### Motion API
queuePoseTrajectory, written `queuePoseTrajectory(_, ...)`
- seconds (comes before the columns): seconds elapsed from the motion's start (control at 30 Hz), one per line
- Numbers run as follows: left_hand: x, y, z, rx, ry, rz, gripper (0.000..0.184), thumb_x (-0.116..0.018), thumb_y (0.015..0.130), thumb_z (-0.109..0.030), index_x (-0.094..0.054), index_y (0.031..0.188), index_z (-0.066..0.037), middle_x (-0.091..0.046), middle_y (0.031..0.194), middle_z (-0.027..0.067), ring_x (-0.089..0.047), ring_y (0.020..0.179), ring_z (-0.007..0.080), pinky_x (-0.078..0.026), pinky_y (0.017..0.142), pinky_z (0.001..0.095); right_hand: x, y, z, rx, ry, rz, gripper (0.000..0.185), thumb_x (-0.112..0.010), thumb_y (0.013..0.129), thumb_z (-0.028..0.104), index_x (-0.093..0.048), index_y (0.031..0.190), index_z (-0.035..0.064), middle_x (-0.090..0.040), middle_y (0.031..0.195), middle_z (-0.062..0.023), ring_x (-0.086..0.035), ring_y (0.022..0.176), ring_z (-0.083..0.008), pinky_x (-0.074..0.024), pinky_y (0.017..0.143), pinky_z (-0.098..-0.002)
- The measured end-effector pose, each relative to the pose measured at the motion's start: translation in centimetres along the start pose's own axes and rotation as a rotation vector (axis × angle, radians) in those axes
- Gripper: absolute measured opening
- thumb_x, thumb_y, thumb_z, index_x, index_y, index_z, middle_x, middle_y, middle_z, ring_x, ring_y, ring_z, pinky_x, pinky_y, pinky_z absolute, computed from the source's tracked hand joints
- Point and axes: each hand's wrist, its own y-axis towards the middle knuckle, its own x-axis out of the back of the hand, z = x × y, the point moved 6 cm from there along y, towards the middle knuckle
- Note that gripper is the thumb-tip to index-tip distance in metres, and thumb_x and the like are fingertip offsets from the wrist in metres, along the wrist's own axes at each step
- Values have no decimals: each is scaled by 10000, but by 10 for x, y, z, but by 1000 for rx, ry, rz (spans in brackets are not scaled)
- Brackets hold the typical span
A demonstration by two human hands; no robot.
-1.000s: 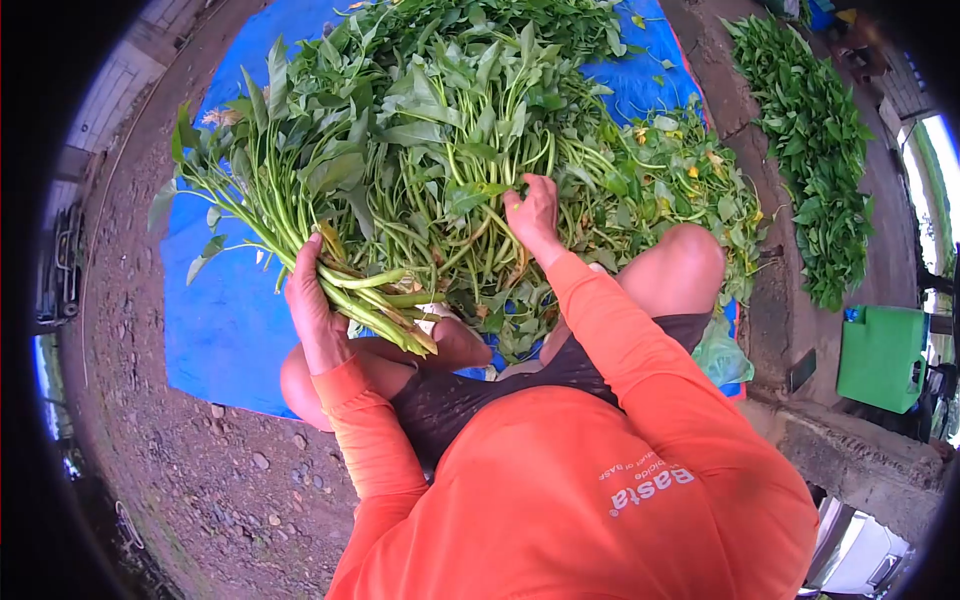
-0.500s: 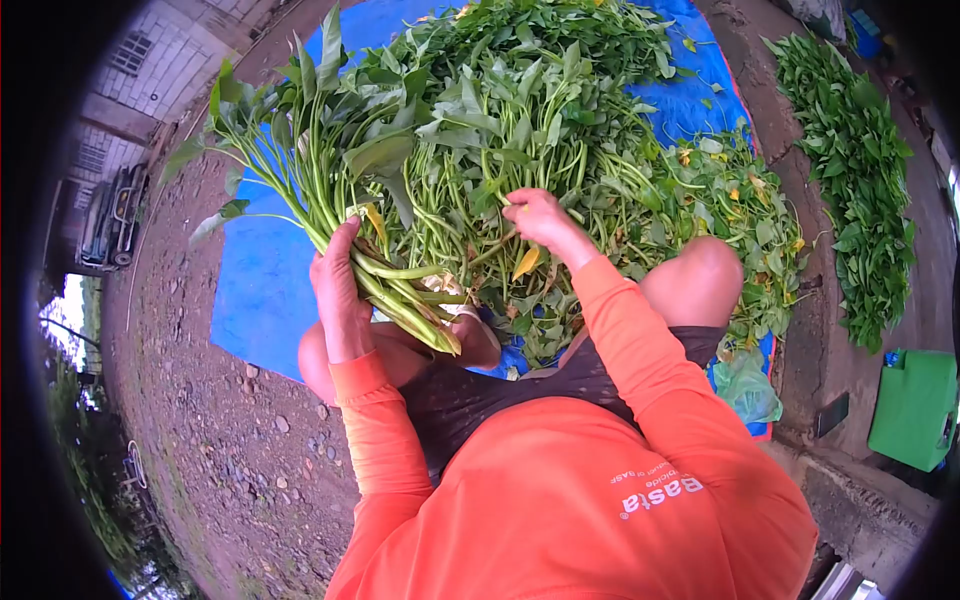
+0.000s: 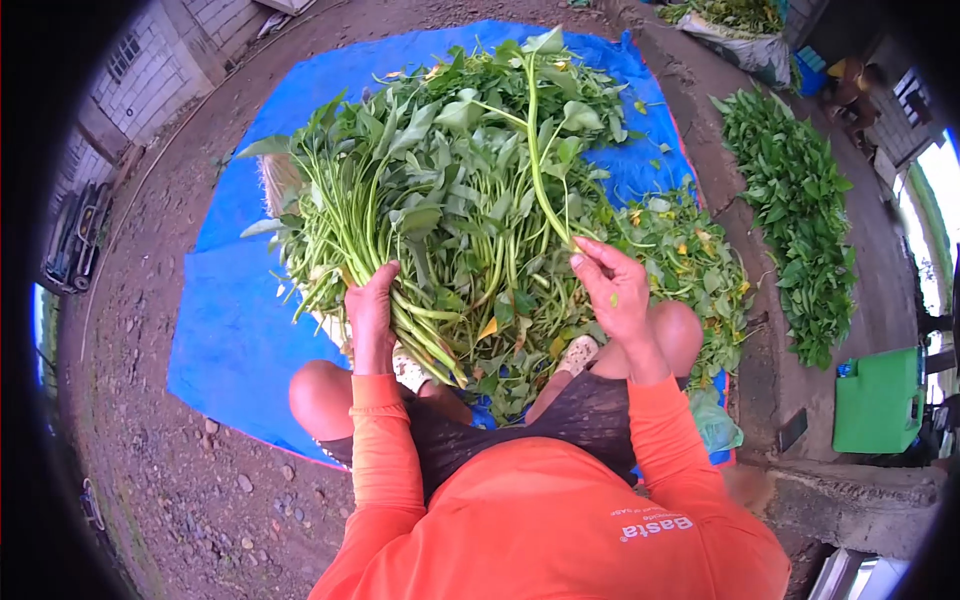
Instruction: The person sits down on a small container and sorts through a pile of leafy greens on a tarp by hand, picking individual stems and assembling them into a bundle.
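My left hand is wrapped round a thick bunch of water spinach, its pale cut stems poking out below toward my lap and its leaves fanning up. In my right hand, thumb and fingers pinch the lower end of a single water spinach stem, which stands nearly upright with leaves at its top. Behind both hands lies a large heap of the same leafy stems, with some yellow leaves among them. The heap rests on a blue tarp.
A long row of leafy greens lies on the concrete to the right. Nearer stand a green plastic container and a pale green plastic bag. Stony ground borders the tarp at left. A person is at the far right.
My right hand has drawn one stem up out of the heap and moved right and nearer to me. The bunch in my left hand has shifted slightly right and lower. The camera view has also shifted.
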Motion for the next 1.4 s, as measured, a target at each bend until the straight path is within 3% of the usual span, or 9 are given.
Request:
queuePoseTrajectory(0.23, -36, 17, 25, -27, -2, 22, 448, -868, 828, -177, -653, 1149, 49, -731, 967, 108, -664, 785, 175, -550, 747, 324, -39, 10, 40, 280, -626, -139, 296, -666, 1002, 110, -761, 1240, -37, -751, 1025, -222, -742, 873, -353, -584, 791, -414)
queuePoseTrajectory(0.33, -46, 7, 38, -1, -19, 46, 425, -875, 838, -185, -675, 1136, 44, -744, 969, 92, -665, 770, 167, -549, 744, 322, -99, 5, -5, 202, -532, 232, 300, -672, 997, 153, -768, 1211, -35, -769, 1048, -227, -749, 871, -380, -588, 841, -474)
queuePoseTrajectory(0.4, -49, 9, 63, 61, -208, 151, 462, -876, 894, -200, -680, 1230, 48, -767, 1032, 90, -711, 839, 161, -581, 771, 319, -133, -9, -48, -129, -272, 601, 340, -684, 1027, 211, -758, 1249, -37, -779, 1194, -243, -772, 1071, -342, -585, 957, -396)
queuePoseTrajectory(0.67, -36, 10, 99, 197, -243, 272, 421, -875, 865, -142, -687, 1201, 28, -758, 998, 82, -721, 818, 168, -599, 758, 329, -151, -19, -84, -111, -335, 802, 358, -693, 1045, 188, -730, 1334, -20, -783, 1251, -200, -752, 1096, -210, -567, 977, -328)
queuePoseTrajectory(0.83, -34, 5, 111, 316, -348, 211, 282, -806, 890, -93, -701, 1112, 45, -757, 920, 96, -729, 742, 193, -613, 694, 329, -166, -10, -49, 36, -686, 722, 981, -765, 918, 607, -519, 1492, -149, -630, 1422, -359, -611, 1360, -464, -470, 1168, -492)
queuePoseTrajectory(0.97, -37, 11, 137, 422, -418, 229, 266, -805, 917, -194, -700, 1071, -4, -748, 892, 98, -724, 692, 217, -632, 640, 367, -201, -29, -72, -206, -700, 977, 1298, -847, 809, 609, -192, 1656, -123, -533, 1514, -392, -565, 1408, -484, -461, 1186, -467)
queuePoseTrajectory(1.2, -29, 13, 149, 351, -399, 178, 226, -808, 910, -132, -707, 1055, 9, -753, 875, 99, -744, 711, 218, -639, 645, 352, -203, -33, -91, 3, -715, 887, 1157, -831, 857, 569, -288, 1651, -73, -566, 1464, -372, -616, 1328, -466, -488, 1137, -489)
queuePoseTrajectory(1.3, -33, 17, 151, 358, -431, 175, 315, -847, 874, -124, -688, 1092, 38, -751, 959, 106, -730, 798, 205, -617, 726, 340, -194, -33, -34, 479, -799, 490, 763, -821, 881, 433, -588, 1437, -36, -677, 1234, -304, -689, 1118, -450, -544, 986, -524)
queuePoseTrajectory(1.4, -32, 20, 154, 359, -412, 126, 367, -841, 876, -122, -674, 1150, 56, -750, 1012, 114, -721, 820, 202, -612, 760, 347, -209, -34, -29, 277, -770, 707, 345, -788, 880, 277, -713, 1057, -10, -699, 1046, -241, -699, 993, -426, -556, 865, -536)
